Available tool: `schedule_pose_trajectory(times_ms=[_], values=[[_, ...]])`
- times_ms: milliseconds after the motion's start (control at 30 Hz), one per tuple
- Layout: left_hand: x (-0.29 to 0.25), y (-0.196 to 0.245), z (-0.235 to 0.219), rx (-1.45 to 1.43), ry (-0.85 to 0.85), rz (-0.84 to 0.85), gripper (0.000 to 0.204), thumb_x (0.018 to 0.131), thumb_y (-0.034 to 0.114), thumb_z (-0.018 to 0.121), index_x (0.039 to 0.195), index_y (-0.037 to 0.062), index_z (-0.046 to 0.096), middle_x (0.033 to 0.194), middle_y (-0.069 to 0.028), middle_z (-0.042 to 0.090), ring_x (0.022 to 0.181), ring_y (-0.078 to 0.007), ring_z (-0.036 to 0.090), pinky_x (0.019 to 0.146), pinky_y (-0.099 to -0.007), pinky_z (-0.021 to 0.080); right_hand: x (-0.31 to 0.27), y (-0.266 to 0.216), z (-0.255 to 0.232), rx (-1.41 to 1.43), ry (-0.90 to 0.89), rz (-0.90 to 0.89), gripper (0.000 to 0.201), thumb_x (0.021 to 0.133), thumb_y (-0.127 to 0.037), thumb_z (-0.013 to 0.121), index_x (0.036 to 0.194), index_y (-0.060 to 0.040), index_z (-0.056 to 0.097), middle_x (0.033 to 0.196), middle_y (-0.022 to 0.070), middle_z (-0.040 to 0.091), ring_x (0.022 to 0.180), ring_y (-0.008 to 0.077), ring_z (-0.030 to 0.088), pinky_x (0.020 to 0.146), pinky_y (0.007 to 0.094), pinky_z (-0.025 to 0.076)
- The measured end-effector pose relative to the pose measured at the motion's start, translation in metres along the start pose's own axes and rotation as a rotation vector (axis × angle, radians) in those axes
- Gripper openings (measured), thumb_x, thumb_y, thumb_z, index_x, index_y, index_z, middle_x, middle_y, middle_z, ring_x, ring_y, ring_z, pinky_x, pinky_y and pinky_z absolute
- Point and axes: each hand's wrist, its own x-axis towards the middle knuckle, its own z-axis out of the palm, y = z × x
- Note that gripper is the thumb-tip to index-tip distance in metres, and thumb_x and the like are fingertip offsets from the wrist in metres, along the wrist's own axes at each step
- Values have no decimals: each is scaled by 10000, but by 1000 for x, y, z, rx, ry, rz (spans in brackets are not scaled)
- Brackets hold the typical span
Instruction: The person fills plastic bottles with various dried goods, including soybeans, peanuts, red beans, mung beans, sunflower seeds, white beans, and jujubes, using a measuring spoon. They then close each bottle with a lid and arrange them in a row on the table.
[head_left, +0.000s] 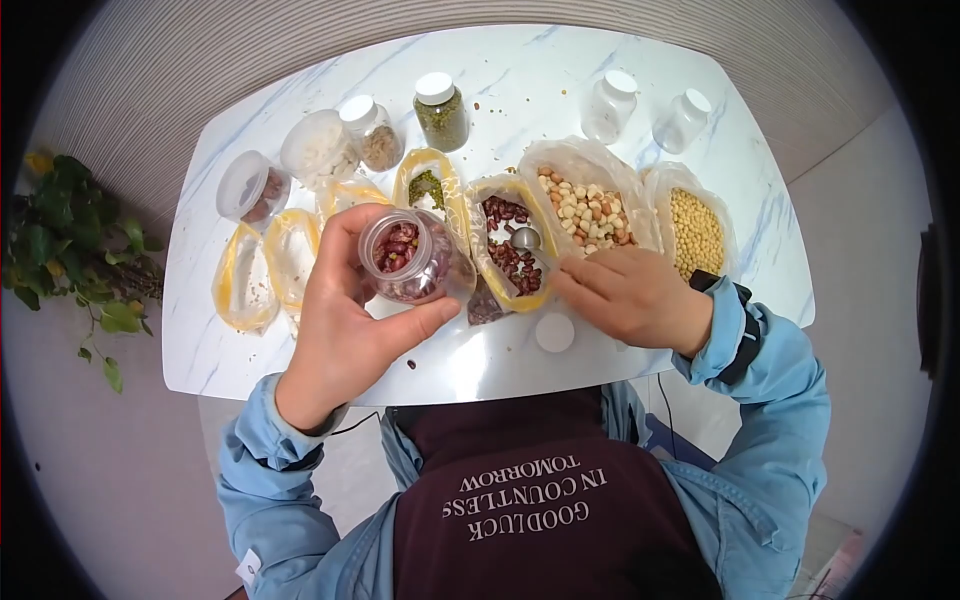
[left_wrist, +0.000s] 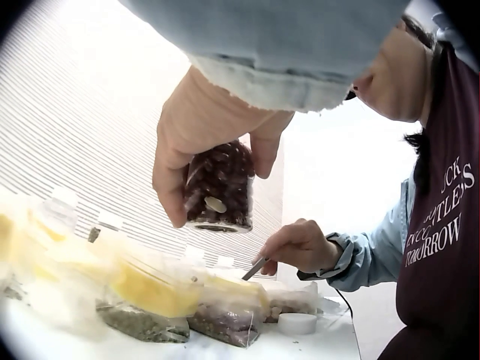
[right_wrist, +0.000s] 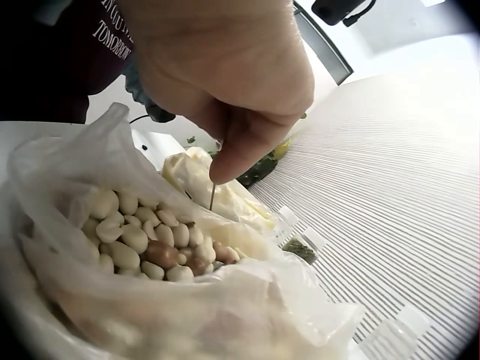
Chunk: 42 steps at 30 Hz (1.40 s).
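Observation:
My left hand (head_left: 335,325) grips a clear plastic jar (head_left: 445,268), its open mouth tipped toward the head camera. Dark red beans (left_wrist: 219,176) fill most of the jar, as the left wrist view shows. Between thumb and fingers my right hand (head_left: 630,297) pinches the thin handle of a metal spoon (head_left: 525,238). The spoon's round bowl lies inside a yellow-edged plastic bag (head_left: 547,296), among red beans (head_left: 505,210). In the right wrist view only a strip of the handle (right_wrist: 212,196) shows below the fingers.
Right of the bean bag stand a bag of peanuts (head_left: 590,210) and one of yellow soybeans (head_left: 695,225). A white lid (head_left: 555,333) lies near the front edge. Behind are a jar of green beans (head_left: 442,120) and capped jars (head_left: 610,110). Yellow-edged bags (head_left: 240,285) sit left.

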Motion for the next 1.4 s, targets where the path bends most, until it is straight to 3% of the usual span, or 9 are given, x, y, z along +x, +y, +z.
schedule_pose_trajectory(times_ms=[267,367,567,667,967,1067,1267,1333,1400], values=[[-5,-5,0,-46,-10,-72,671,698,19,776,1239,55,381,1136,-82,528,1069,-165,554,909,-316,477,-8,-9,13,-30,-170,-41,308,745,-150,577,1033,-44,596,1053,89,583,797,160,562,663,291,466],[-6,-5,1,-45,-20,-90,664,695,16,772,1235,56,388,1132,-82,530,1069,-166,551,912,-320,472,-7,-11,9,-46,-272,-26,338,744,-207,625,1043,-50,597,1104,106,571,939,194,559,768,318,464],[-6,-8,4,-28,-43,-102,658,691,17,769,1233,72,399,1146,-68,520,1080,-159,543,918,-330,464,5,-17,0,126,-309,-10,460,693,-351,726,1041,-74,611,1317,149,463,1268,279,390,1056,437,312],[-7,-11,5,-43,-51,-117,660,692,20,767,1237,79,400,1163,-57,508,1089,-152,535,917,-331,463,6,-18,3,107,-359,-29,428,701,-329,715,1037,-80,622,1370,146,417,1293,286,361,1079,467,284],[-9,-16,5,12,-74,-121,681,694,43,774,1262,96,403,1177,-42,498,1108,-148,525,894,-337,473,3,-17,11,17,-379,-25,404,704,-291,709,1017,-48,633,1362,170,433,1303,296,354,1080,467,270],[-9,-15,5,30,-101,-153,684,693,49,776,1265,97,403,1165,-43,507,1096,-146,530,887,-336,471,11,-16,1,213,-384,16,434,686,-285,731,1018,-27,625,1323,192,455,1274,317,375,1053,464,295],[-11,-8,8,127,-221,-194,703,693,80,787,1290,87,415,1165,-56,530,1084,-156,536,890,-330,462,20,-9,-21,506,21,304,495,664,-248,791,1054,-15,596,1152,166,552,1057,344,525,898,428,421],[-12,-7,11,143,-267,-164,717,690,100,793,1303,86,421,1168,-66,539,1092,-164,536,899,-334,460,25,-5,-26,491,84,289,505,663,-228,800,1076,-23,592,1122,149,568,1021,336,545,872,415,438],[-13,-1,13,174,-298,-207,738,683,148,799,1322,74,436,1172,-118,553,1099,-225,548,915,-349,455,28,-6,-31,496,98,269,520,662,-201,808,1102,-26,592,1112,140,579,1008,329,557,858,403,449]])
